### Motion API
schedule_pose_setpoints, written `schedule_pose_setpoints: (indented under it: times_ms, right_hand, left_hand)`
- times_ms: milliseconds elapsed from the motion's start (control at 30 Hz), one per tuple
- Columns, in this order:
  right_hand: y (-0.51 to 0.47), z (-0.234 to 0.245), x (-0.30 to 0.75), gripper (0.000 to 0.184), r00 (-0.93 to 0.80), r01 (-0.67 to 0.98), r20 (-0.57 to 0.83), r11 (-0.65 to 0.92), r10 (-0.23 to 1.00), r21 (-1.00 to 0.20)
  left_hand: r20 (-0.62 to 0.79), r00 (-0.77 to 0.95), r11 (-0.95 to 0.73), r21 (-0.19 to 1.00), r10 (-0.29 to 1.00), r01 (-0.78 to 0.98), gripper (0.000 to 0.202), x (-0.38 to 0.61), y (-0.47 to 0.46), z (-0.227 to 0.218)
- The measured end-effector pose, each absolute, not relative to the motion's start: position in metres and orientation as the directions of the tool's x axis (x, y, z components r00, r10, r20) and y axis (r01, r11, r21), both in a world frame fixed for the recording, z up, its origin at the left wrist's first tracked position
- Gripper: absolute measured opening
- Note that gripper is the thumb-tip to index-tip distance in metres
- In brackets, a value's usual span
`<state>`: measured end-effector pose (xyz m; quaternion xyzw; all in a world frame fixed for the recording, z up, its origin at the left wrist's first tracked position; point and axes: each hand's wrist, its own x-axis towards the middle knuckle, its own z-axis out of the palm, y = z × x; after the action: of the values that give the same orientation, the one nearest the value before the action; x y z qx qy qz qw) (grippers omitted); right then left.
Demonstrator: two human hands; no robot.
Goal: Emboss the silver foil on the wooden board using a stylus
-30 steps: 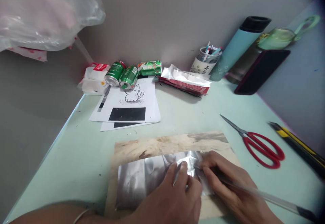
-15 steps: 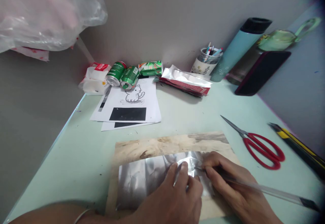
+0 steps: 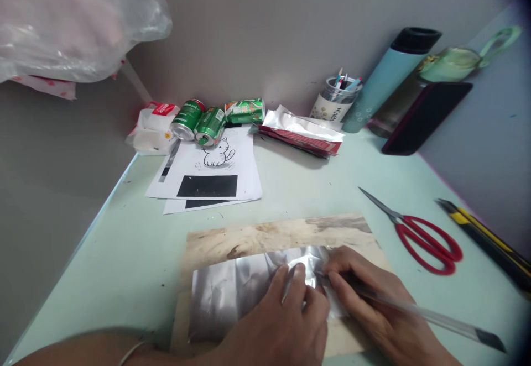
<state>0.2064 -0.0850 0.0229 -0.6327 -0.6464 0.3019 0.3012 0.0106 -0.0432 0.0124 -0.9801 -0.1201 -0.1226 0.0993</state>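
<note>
A creased, shiny silver metal sheet [image 3: 224,294] lies on a pale wooden board [image 3: 232,239] near the table's front edge. My left hand [image 3: 282,310] rests on the sheet, its fingers spread and pressing it from above. In my right hand [image 3: 369,294] is a clear-barrelled pen [image 3: 440,317], pinched near its point and slanting down to the right. The pen's tip meets the right part of the sheet, close to my left fingertips; the exact contact spot is partly hidden by my fingers.
Red-handled scissors [image 3: 431,244] and a black-and-yellow utility knife [image 3: 481,233] lie to the right. Behind are printed sheets [image 3: 244,178], green cans [image 3: 209,125], a foil packet [image 3: 302,134], a pen jar [image 3: 332,103], a blue bottle [image 3: 381,78] and a phone [image 3: 427,117]. A plastic bag [image 3: 83,23] hangs upper left.
My right hand and the pen have shifted slightly left, and the pen's rear end has swung left and a little lower. My left hand stays pressed on the sheet.
</note>
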Motion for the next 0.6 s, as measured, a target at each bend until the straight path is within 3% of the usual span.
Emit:
schedule_pose_setpoints:
  times_ms: [367,600]
  right_hand:
    - [-0.0855,0.0241,0.2081,0.026,-0.006,0.644,-0.001,0.003,1.000,-0.765]
    - [-0.0883,0.0312,0.2159,0.022,0.250,0.484,0.137,-0.001,0.958,-0.875]
  left_hand:
    - [0.264,0.944,-0.954,-0.167,0.199,0.248,0.034,0.0087,-0.0423,0.0144]
    - [0.229,0.952,-0.961,-0.140,0.203,0.238,0.028,0.0107,-0.0438,0.0099]
